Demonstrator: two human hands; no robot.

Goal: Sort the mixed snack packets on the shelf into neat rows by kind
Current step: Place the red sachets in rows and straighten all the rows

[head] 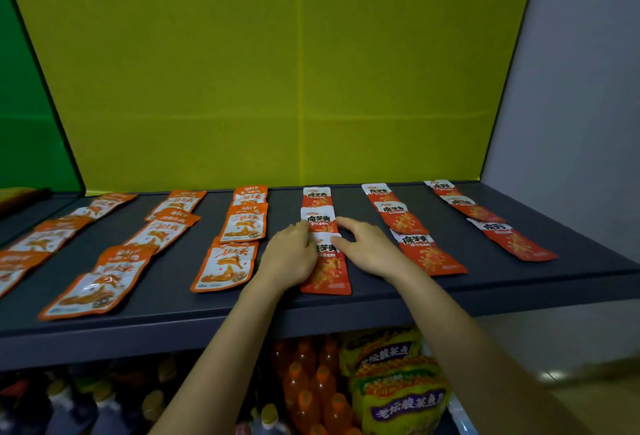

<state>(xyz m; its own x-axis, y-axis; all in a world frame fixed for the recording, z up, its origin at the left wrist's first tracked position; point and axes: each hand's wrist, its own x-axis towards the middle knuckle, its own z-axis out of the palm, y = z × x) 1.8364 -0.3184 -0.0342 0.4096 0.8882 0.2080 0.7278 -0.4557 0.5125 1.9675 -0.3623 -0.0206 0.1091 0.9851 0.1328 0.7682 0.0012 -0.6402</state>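
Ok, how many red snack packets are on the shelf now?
9 red snack packets, three rows of three: back, middle, front between the left hand and right hand; back, middle, front one row right; back, middle, front far right. Stacked ones would be hidden.

All you really get of the person is two hands and two forearms, that's it. Left hand [289,256] and right hand [369,249] are both bare, wrists [261,280] too. The left forearm [221,341] is bare skin right down to the bottom edge of the shot, and the right forearm [464,341] is the same, just going wider and blurrier toward the bottom right corner. Slim arms, pretty smooth looking. The fingers [346,224] are too small and soft here to make out any finer detail.
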